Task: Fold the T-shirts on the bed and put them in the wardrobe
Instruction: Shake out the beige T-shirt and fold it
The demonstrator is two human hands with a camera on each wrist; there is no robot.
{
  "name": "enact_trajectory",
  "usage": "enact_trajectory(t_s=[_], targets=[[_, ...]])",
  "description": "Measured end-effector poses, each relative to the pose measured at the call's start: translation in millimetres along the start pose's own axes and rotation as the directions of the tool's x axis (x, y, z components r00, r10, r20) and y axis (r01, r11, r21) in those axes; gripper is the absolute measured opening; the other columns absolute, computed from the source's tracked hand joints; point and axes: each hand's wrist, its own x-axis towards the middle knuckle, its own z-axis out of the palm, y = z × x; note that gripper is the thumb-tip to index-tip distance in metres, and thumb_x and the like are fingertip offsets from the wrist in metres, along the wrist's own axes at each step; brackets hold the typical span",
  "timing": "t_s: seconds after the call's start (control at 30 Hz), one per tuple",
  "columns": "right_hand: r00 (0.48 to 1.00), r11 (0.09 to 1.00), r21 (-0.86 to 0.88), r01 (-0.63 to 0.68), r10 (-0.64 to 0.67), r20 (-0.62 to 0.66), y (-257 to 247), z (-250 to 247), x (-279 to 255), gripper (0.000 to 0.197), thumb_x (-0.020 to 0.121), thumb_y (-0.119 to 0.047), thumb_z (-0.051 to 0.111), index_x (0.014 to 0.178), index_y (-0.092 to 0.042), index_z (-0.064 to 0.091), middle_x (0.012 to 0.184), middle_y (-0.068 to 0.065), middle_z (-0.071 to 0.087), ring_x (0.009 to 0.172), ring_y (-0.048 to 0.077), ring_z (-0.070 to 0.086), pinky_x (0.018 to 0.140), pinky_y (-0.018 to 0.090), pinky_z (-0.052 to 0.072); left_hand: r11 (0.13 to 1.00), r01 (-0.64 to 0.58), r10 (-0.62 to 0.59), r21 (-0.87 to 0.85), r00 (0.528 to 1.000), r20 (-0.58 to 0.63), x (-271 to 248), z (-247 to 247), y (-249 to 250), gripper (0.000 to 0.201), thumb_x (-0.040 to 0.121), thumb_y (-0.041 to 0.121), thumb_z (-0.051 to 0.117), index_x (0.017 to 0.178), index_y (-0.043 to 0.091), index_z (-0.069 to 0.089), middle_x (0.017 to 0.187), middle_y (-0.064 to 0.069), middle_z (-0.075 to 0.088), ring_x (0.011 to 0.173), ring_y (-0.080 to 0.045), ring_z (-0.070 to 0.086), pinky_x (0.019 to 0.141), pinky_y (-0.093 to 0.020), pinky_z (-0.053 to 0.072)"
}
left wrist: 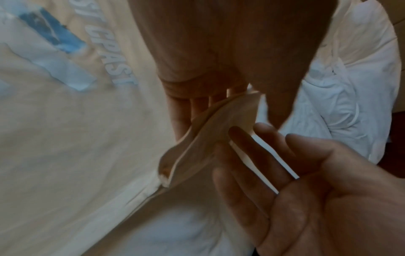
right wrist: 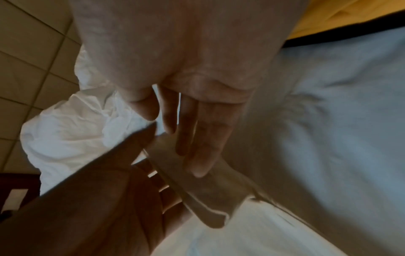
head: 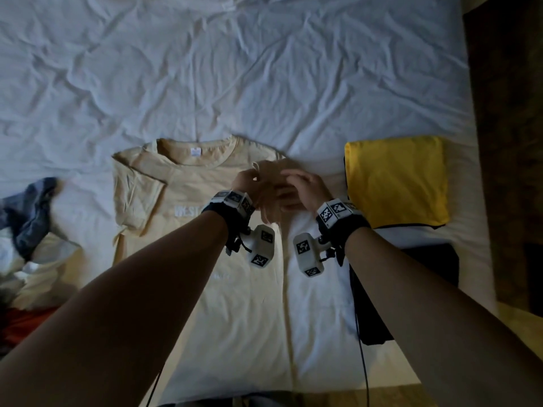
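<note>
A cream T-shirt (head: pixel 223 289) with white lettering lies face up and flat on the bed, collar away from me. Both hands meet at its right sleeve (head: pixel 269 167). My left hand (head: pixel 249 180) pinches the sleeve's cuff (left wrist: pixel 219 124) between thumb and fingers and lifts it off the sheet. My right hand (head: pixel 305 186) is beside it with straight fingers (right wrist: pixel 197 147) laid against the same sleeve. The shirt's left sleeve is folded in over the chest.
A folded yellow T-shirt (head: pixel 396 180) lies to the right on a dark garment, with a black item (head: pixel 411 283) nearer me. Unfolded clothes (head: pixel 32 218) are heaped at the left edge. The wrinkled white sheet (head: pixel 264 69) stretches beyond; dark wood (head: pixel 511 142) borders the bed's right side.
</note>
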Motion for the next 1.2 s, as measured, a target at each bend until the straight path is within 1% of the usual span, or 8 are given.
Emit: enact_trajectory(t_s=[0.17, 0.27, 0.43, 0.63, 0.77, 0.9, 1.07, 1.2], targets=[[0.992, 0.996, -0.08, -0.043, 0.033, -0.124, 21.3, 3.3, 10.6, 0.024, 0.096, -0.01, 0.045, 0.099, -0.02, 0.067, 0.101, 0.012, 0.069, 0.087, 0.026, 0.068, 0.072, 0.039, 0.059, 0.996, 0.056, -0.046, 0.074, 0.992, -0.121, 21.0, -16.3, -25.1, 0.018, 0.084, 0.018, 0.054, 0.097, 0.017, 0.068, 0.104, -0.018, 0.069, 0.097, -0.036, 0.067, 0.087, -0.048, 0.055], [0.986, 0.988, -0.121, -0.094, 0.076, -0.148, 31.7, 4.7, 15.3, 0.023, 0.094, -0.008, 0.046, 0.103, -0.012, 0.066, 0.09, 0.012, 0.067, 0.078, 0.023, 0.064, 0.067, 0.033, 0.054, 0.987, 0.067, -0.029, 0.149, 0.97, -0.24, 18.1, -24.6, -23.9, 0.037, 0.094, 0.034, 0.055, 0.124, 0.013, 0.055, 0.119, -0.012, 0.065, 0.107, -0.031, 0.062, 0.085, -0.028, 0.046], [0.976, 0.97, -0.155, -0.187, 0.165, -0.145, 50.8, 7.5, 27.5, 0.02, 0.087, -0.01, 0.055, 0.073, -0.019, 0.065, 0.077, 0.01, 0.068, 0.072, 0.024, 0.062, 0.066, 0.035, 0.051, 0.92, -0.117, 0.234, 0.373, 0.93, -0.285, 24.6, -35.9, -15.3, 0.042, 0.091, 0.022, 0.057, 0.132, 0.016, 0.048, 0.123, -0.011, 0.058, 0.11, -0.03, 0.057, 0.091, -0.034, 0.046], [0.957, 0.956, -0.077, -0.284, 0.287, 0.044, 57.3, 19.2, 35.0, 0.023, 0.089, 0.0, 0.06, 0.071, -0.012, 0.064, 0.076, 0.011, 0.064, 0.08, 0.025, 0.062, 0.091, 0.042, 0.05, 0.622, -0.449, 0.446, 0.641, 0.876, 0.182, 41.4, -21.1, 20.8, 0.034, 0.096, 0.026, 0.048, 0.128, 0.034, 0.057, 0.109, -0.005, 0.069, 0.087, -0.022, 0.064, 0.074, -0.028, 0.049], [0.961, 0.933, -0.238, -0.269, 0.275, -0.011, 59.4, 21.8, 39.5, 0.022, 0.083, -0.013, 0.07, 0.063, -0.017, 0.062, 0.067, 0.006, 0.064, 0.071, 0.023, 0.061, 0.073, 0.035, 0.052, 0.299, -0.565, 0.345, 0.769, 0.816, 0.465, 55.8, -7.1, 33.3, 0.04, 0.099, 0.033, 0.045, 0.138, 0.041, 0.047, 0.134, -0.007, 0.056, 0.11, -0.03, 0.06, 0.084, -0.028, 0.042], [0.975, 0.86, -0.467, -0.204, 0.22, -0.021, 57.5, 26.7, 38.2, 0.025, 0.078, -0.023, 0.074, 0.06, -0.018, 0.056, 0.066, 0.002, 0.061, 0.066, 0.019, 0.057, 0.065, 0.03, 0.049, 0.119, -0.528, 0.327, 0.841, 0.82, 0.469, 67.2, 6.7, 29.6, 0.034, 0.094, 0.051, 0.045, 0.122, 0.038, 0.06, 0.122, -0.011, 0.06, 0.104, -0.035, 0.06, 0.076, -0.033, 0.041], [0.983, 0.791, -0.589, -0.165, 0.178, -0.036, 45.4, 43.1, 31.1, 0.015, 0.079, -0.02, 0.071, 0.076, -0.018, 0.056, 0.081, 0.003, 0.063, 0.08, 0.024, 0.062, 0.064, 0.03, 0.051, 0.353, -0.437, 0.399, 0.827, 0.87, 0.289, 60.0, 0.1, 26.6, 0.027, 0.088, 0.036, 0.061, 0.105, 0.016, 0.064, 0.102, -0.014, 0.063, 0.095, -0.035, 0.061, 0.07, -0.034, 0.043], [0.992, 0.798, -0.59, -0.126, 0.12, -0.05, 33.9, 70.9, 19.9, 0.012, 0.078, -0.017, 0.066, 0.077, -0.023, 0.056, 0.078, -0.002, 0.061, 0.079, 0.019, 0.064, 0.064, 0.029, 0.052, 0.836, -0.256, 0.331, 0.484, 0.941, -0.074, 60.1, -27.0, 10.9, 0.02, 0.083, 0.024, 0.063, 0.099, 0.014, 0.055, 0.086, -0.007, 0.065, 0.078, -0.025, 0.065, 0.071, -0.037, 0.057]])
